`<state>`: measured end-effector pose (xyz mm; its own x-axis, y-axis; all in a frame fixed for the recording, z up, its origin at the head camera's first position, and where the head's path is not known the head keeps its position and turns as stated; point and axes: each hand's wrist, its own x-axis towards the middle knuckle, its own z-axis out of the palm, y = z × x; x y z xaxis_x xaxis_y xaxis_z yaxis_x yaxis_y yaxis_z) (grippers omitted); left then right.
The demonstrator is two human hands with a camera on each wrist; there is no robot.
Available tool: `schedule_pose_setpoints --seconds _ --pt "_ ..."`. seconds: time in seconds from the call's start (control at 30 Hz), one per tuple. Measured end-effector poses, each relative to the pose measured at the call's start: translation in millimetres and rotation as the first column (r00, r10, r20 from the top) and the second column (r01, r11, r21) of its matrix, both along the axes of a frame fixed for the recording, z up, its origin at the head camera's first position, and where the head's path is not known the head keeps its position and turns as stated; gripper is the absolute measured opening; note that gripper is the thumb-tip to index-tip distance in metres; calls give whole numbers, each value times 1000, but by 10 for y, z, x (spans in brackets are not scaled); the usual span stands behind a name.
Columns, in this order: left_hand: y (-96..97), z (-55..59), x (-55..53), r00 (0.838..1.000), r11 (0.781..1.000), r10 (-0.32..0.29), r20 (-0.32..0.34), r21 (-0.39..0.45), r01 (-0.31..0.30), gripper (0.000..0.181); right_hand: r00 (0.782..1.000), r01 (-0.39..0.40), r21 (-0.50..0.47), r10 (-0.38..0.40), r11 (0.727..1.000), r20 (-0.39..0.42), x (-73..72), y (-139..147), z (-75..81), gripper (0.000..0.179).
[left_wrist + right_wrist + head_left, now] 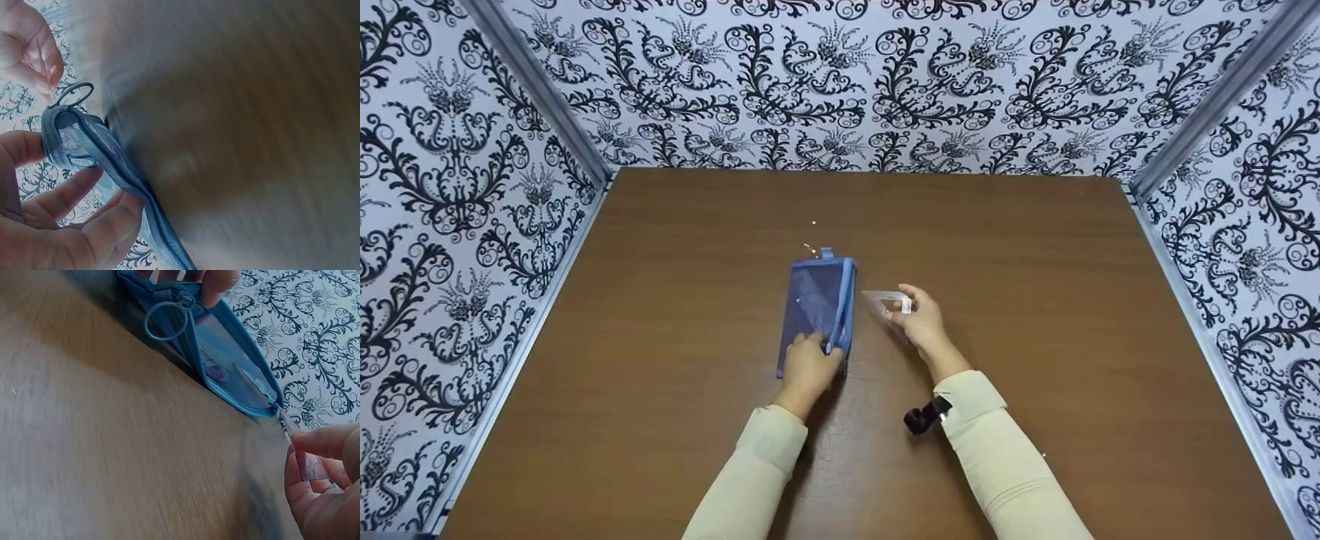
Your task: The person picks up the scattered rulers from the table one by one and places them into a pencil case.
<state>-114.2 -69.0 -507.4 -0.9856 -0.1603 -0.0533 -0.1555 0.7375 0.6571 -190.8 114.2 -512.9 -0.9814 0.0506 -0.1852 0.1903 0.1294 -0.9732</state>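
A blue mesh zip pouch (pixel 808 311) lies on the table, its zipped side gaping in the right wrist view. My left hand (pixel 808 366) grips the pouch at its near end, with fingers and thumb on either side of the edge. A zipper pull ring (pixel 166 338) hangs by that end. To the right of the pouch, my right hand (pixel 921 322) pinches a clear triangular set square (pixel 876 300) between thumb and fingers. One tip of the set square points at the far end of the pouch's opening. Clear and purplish items (pixel 216 372) show inside the pouch; their kind is unclear.
A brown wooden table (pixel 675 225) lies beneath, with patterned panels (pixel 825 82) at the back and both sides. Small pale specks (pixel 810 248) lie beyond the pouch. A black wrist camera (pixel 924 417) sits on the right sleeve.
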Motion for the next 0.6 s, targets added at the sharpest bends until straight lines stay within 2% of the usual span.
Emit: schedule_pose_setpoints --seconds 0.2,0.6 --pt "3 13 1 1000 1000 6 -10 12 -6 39 1000 -17 36 17 999 4 -2 -76 -10 61" --pt "0 4 11 1000 1000 11 -20 9 -10 37 999 -44 26 43 999 20 7 -246 -39 62"
